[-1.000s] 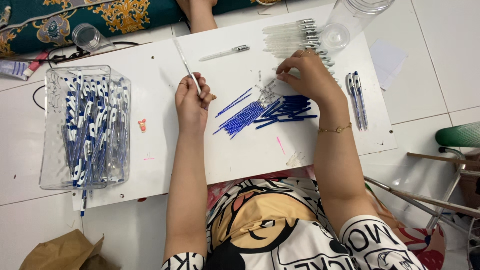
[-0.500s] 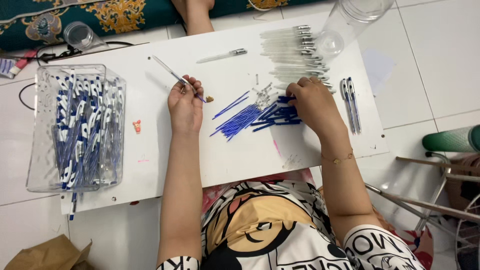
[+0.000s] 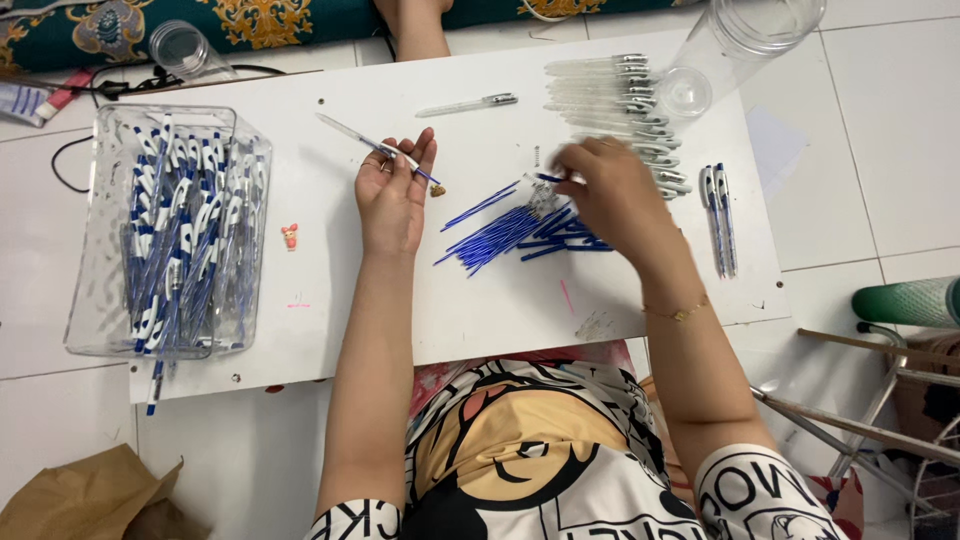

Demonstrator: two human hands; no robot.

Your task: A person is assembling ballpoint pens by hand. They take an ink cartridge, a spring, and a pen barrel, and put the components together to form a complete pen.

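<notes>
White board (image 3: 300, 330) | left hand (image 3: 392, 195) fingers clamp pen barrel (image 3: 375, 147), unchanged | right hand (image 3: 610, 190) now pinching refill (image 3: 548, 178)

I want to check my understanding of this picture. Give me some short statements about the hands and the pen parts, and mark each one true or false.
1. The left hand holds a clear pen barrel. True.
2. The right hand rests inside the clear plastic bin. False: it is over the pile of blue refills on the white board.
3. The bin holds many blue and white pens. True.
4. The two finished pens lie left of the bin. False: they lie on the board's right side.
5. Empty clear barrels lie at the board's far edge. True.
</notes>
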